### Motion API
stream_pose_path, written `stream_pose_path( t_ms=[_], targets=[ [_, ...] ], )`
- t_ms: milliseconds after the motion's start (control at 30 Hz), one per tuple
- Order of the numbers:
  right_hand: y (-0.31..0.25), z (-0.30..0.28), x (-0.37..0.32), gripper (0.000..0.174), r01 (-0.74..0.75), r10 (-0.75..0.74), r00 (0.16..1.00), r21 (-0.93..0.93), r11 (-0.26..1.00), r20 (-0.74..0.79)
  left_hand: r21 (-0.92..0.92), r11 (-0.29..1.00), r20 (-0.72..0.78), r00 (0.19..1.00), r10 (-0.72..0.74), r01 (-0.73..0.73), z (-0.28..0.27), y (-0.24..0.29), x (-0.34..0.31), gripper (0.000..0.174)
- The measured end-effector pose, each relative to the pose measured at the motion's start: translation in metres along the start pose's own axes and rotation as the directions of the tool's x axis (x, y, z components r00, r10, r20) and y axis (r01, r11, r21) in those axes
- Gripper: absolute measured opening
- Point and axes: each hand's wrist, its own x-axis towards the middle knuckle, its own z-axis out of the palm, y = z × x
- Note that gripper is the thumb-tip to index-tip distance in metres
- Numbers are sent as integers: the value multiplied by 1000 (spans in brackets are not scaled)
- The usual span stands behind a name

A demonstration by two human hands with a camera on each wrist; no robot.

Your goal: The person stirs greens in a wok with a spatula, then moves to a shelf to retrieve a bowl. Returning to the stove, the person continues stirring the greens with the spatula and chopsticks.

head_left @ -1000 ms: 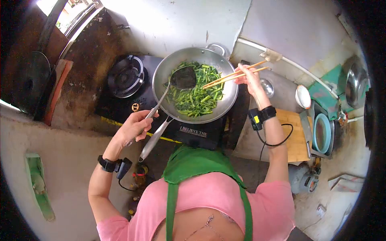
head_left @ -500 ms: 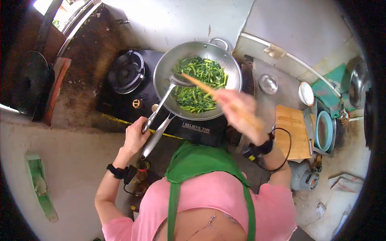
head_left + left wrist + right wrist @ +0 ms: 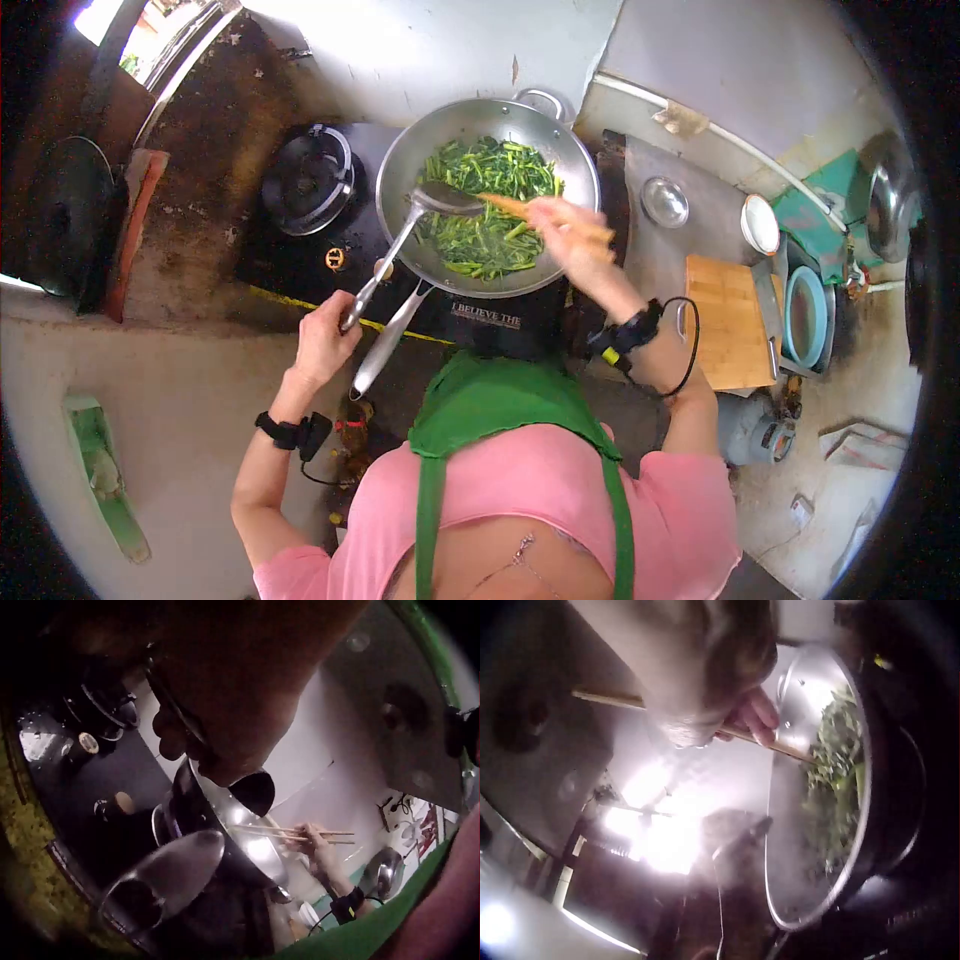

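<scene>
Chopped greens point(image 3: 490, 240) lie in a steel wok point(image 3: 575, 175) on the stove. The left hand point(image 3: 325, 340) grips the end of a metal spatula point(image 3: 398, 245), whose dark blade is over the greens at the left of the wok. The right hand point(image 3: 572, 240), blurred in the head view, holds wooden chopsticks point(image 3: 508, 206) with their tips near the blade. In the right wrist view the chopsticks point(image 3: 789, 751) reach down toward the greens point(image 3: 840, 750). The left wrist view has the left hand point(image 3: 225, 697) close up and dark above the wok's handle point(image 3: 176, 874).
A second burner point(image 3: 310, 180) is to the left of the wok. The wok's long handle point(image 3: 392, 345) points toward the person. At the right are a small metal bowl point(image 3: 665, 202), a white bowl point(image 3: 760, 224), a cutting board point(image 3: 725, 330) with a cleaver, and a blue basin point(image 3: 803, 315).
The right hand has moved from the wok's right rim in over the wok, bringing the chopsticks to the spatula blade. The left hand has lowered slightly, and the blade has shifted left and tilted.
</scene>
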Motion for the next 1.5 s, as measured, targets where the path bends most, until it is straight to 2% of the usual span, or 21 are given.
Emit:
stream_pose_path(
  t_ms=[33, 67, 167, 233, 267, 300, 367, 467, 500, 600, 800, 967, 1033, 1100, 1167, 1200, 1233, 1300, 1367, 1433, 1500],
  targets=[
    [1, -12, 7, 17, -133, 140, 989, 113, 985, -54, 9, 1000, 18, 1000, -18, 18, -6, 3, 2, 22],
    [35, -24, 14, 26, -362, 361, 932, 66, 930, 26, -3, 999, 27, 999, -36, 36, -10, 4, 5, 21],
    [47, -72, 42, 26, -476, 447, 879, 297, 828, 164, -39, 998, 98, 994, -42, 46, -27, 8, 20, 17],
    [56, -97, 56, 27, -650, 569, 753, 246, 719, 330, -144, 964, 266, 947, -178, 222, -43, 19, 34, 13],
    [54, -97, 56, 27, -652, 569, 751, 242, 718, 335, -183, 911, 372, 884, -283, 369, -54, 35, 42, 15],
    [54, -97, 58, 27, -695, 598, 708, 222, 683, 376, -186, 908, 372, 882, -289, 376, -60, 45, 49, 15],
    [55, -88, 60, 27, -735, 623, 662, 200, 648, 416, -172, 776, 653, 660, -372, 607, -70, 62, 64, 17],
    [71, -33, 49, 26, -772, 670, 634, 365, 521, 385, -168, 691, 760, 539, -363, 703, -61, 72, 84, 20],
    [79, -12, 46, 26, -763, 657, 638, 447, 467, 402, -120, 670, 799, 472, -373, 733, -54, 70, 91, 20],
    [72, 34, 41, 21, -648, 656, 702, 629, 429, 276, -185, 610, 812, 470, -347, 770, -42, 68, 103, 19],
    [32, -9, 63, 21, -384, 471, 877, 734, 561, 99, -356, 552, 793, 556, -248, 754, -76, 92, 81, 20],
    [17, -41, 68, 23, -283, 342, 939, 604, 745, 19, -389, 509, 761, 579, -292, 768, -93, 98, 76, 23],
    [13, -44, 57, 23, -287, 334, 942, 586, 758, 31, -344, 561, 739, 585, -333, 753, -95, 89, 75, 22],
    [14, -43, 46, 22, -275, 216, 958, 390, 879, 188, -355, 548, 733, 589, -339, 757, -96, 87, 76, 22],
    [-40, -54, 34, 17, -303, 235, 877, 101, 948, 418, -330, 582, 674, 617, -406, 743, -94, 85, 71, 22],
    [-41, -49, 22, 13, 29, -53, 889, 59, 998, 455, -321, 575, 682, 605, -411, 753, -93, 83, 68, 22],
    [-40, -45, 14, 10, 369, -334, 800, 30, 929, 499, -326, 574, 686, 606, -403, 751, -92, 80, 67, 22],
    [-50, -30, 0, 9, 404, -431, 738, 172, 899, 520, -332, 568, 689, 605, -399, 753, -93, 78, 68, 22],
    [-24, -8, -7, 6, 375, -385, 736, 138, 917, 557, -339, 540, 711, 585, -390, 771, -89, 75, 67, 22],
    [18, 15, 9, 8, 523, -497, 741, 75, 849, 452, -347, 552, 689, 605, -399, 758, -85, 76, 67, 22],
    [25, 5, 38, 13, 399, -359, 870, -54, 916, 339, -371, 565, 655, 639, -403, 737, -82, 74, 68, 22]
  ],
)
